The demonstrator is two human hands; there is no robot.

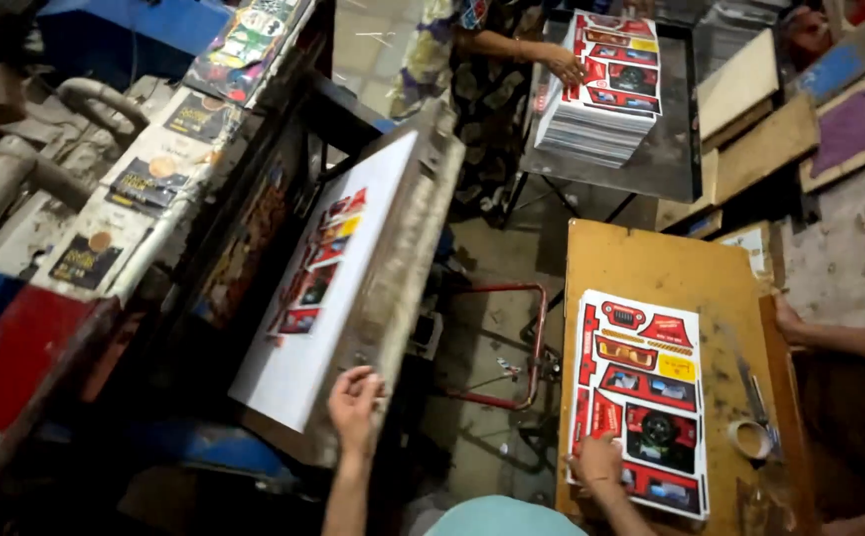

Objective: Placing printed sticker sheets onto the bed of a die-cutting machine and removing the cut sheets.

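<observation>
Hands at press and tabletop
Left hand gripped the white sheet's lower edge on the press; right hand pressed flat, ungrasping, on the printed sheet atop the tabletop beside the press.

left hand raised, right hand pressing flat

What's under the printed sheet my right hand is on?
The right hand rests on the bottom edge of the printed sheet, which lies flat on the yellow wooden table. Bare tabletop shows all around it; whether more sheets lie beneath cannot be seen.
</observation>
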